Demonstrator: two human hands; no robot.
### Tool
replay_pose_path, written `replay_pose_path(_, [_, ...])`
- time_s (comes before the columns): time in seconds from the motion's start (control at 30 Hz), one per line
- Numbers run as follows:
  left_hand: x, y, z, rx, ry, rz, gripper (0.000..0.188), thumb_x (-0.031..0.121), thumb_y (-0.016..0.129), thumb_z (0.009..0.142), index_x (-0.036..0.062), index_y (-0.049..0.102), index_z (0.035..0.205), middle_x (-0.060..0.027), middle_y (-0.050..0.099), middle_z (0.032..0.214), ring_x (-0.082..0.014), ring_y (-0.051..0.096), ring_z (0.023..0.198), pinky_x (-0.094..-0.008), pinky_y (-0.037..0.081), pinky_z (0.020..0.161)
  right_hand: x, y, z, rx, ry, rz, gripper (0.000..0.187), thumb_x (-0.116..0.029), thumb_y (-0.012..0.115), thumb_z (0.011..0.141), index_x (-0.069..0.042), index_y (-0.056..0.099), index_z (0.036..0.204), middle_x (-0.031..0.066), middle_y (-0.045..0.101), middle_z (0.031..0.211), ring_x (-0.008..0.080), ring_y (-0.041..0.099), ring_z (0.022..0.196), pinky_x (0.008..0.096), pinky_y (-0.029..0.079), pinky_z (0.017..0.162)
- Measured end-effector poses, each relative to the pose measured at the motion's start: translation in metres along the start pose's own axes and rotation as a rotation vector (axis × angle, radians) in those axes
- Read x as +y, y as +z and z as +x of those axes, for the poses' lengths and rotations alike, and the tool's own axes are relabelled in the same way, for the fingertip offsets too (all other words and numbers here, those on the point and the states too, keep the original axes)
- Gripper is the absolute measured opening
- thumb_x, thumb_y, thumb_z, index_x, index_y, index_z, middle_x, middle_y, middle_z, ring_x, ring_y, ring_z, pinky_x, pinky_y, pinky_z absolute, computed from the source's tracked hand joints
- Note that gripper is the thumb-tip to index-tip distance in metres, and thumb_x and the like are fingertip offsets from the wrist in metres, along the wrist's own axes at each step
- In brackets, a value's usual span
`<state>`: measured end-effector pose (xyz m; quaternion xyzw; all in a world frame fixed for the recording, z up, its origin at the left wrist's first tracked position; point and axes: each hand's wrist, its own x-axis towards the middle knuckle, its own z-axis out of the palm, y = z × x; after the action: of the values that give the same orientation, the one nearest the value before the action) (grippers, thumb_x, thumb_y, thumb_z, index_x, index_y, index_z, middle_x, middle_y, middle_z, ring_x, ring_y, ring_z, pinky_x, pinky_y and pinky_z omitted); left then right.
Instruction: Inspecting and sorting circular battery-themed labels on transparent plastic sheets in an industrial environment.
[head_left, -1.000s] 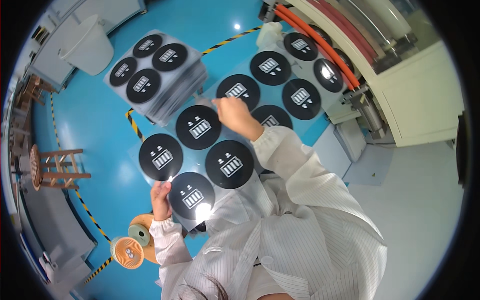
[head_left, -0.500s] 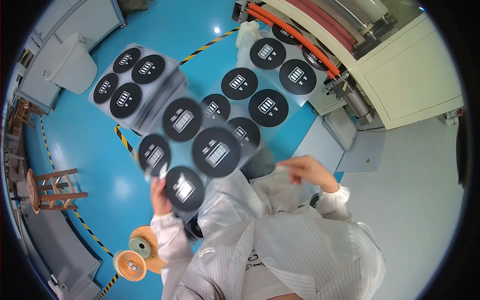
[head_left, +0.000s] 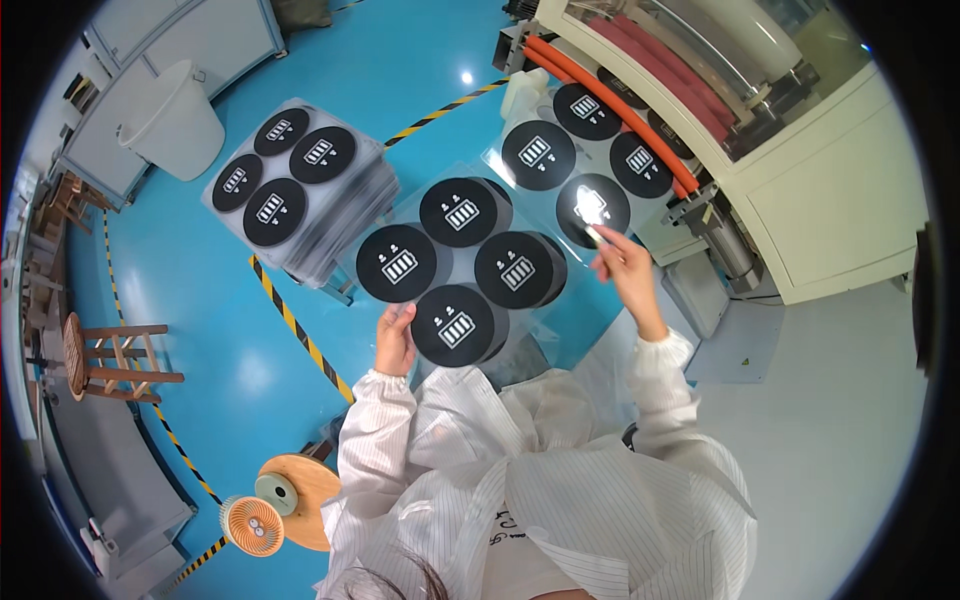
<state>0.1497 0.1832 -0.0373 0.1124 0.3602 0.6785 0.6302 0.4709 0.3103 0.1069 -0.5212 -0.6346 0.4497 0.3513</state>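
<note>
My left hand (head_left: 396, 342) grips the near left edge of a clear plastic sheet (head_left: 461, 263) printed with several black discs, each bearing a white battery symbol. Doubled disc edges show beneath it, so more than one layer lies there. My right hand (head_left: 627, 272) is closed, fingertips pinched at the near edge of another clear sheet (head_left: 578, 153) with black discs, which reaches from under the machine's orange rollers. A small pale bit shows at those fingertips; I cannot make out what it is. Glare covers part of the disc (head_left: 575, 212) beside them.
A thick stack of similar disc sheets (head_left: 330, 225) stands at the left. The roller machine (head_left: 810, 190) with orange rollers (head_left: 620, 110) is at the right. Around me are a white bin (head_left: 175, 125), a wooden stool (head_left: 115, 355), and a small orange fan (head_left: 253, 526) by a round wooden stool (head_left: 315, 490).
My left hand has moved right and away from me, bringing the held sheet flatter and into focus. My right hand has reached farther out to the machine's sheet, its fingers now pinched.
</note>
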Motion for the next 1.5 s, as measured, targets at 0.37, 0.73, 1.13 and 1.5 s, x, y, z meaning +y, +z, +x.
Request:
replay_pose_path(0.37, [0.049,0.011,-0.041,0.064,-0.017,0.167,0.035,-0.003,0.057,0.084,-0.0017,0.048,0.118,-0.0094,0.061,0.108,-0.0154,0.060,0.093,-0.0273,0.048,0.082,0.010,0.125,0.125,0.030,-0.524,-0.495,0.026,-0.012,0.052,0.088,-0.010,0.062,0.112,0.0145,0.065,0.076,0.0283,0.063,0.064,0.0348,0.049,0.058])
replay_pose_path(0.73, [0.068,0.002,-0.072,0.130,0.038,0.287,0.047,-0.003,0.058,0.082,-0.0002,0.045,0.127,-0.0097,0.057,0.118,-0.0174,0.057,0.102,-0.0298,0.046,0.087,-0.003,0.168,0.129,-0.061,-0.421,-0.594,0.024,-0.013,0.052,0.087,-0.011,0.066,0.106,0.0167,0.065,0.073,0.0337,0.062,0.067,0.0411,0.051,0.062])
replay_pose_path(1.13, [0.080,0.008,-0.084,0.244,0.075,0.260,0.040,-0.001,0.062,0.078,-0.0008,0.053,0.117,-0.0075,0.060,0.109,-0.0164,0.059,0.096,-0.0289,0.045,0.086,-0.006,0.025,-0.005,-0.478,-0.332,-0.607,0.023,-0.011,0.054,0.086,-0.006,0.066,0.104,0.0150,0.060,0.064,0.0222,0.056,0.049,0.0292,0.044,0.050])
replay_pose_path(1.5, [0.135,0.020,-0.060,0.282,0.363,0.208,0.053,0.003,0.059,0.082,0.0010,0.040,0.132,-0.0116,0.056,0.118,-0.0193,0.059,0.100,-0.0298,0.048,0.085,0.050,-0.061,-0.043,-0.082,0.268,0.145,0.023,-0.020,0.058,0.089,0.000,0.064,0.100,0.0068,0.066,0.090,0.0121,0.060,0.084,0.0253,0.047,0.072])
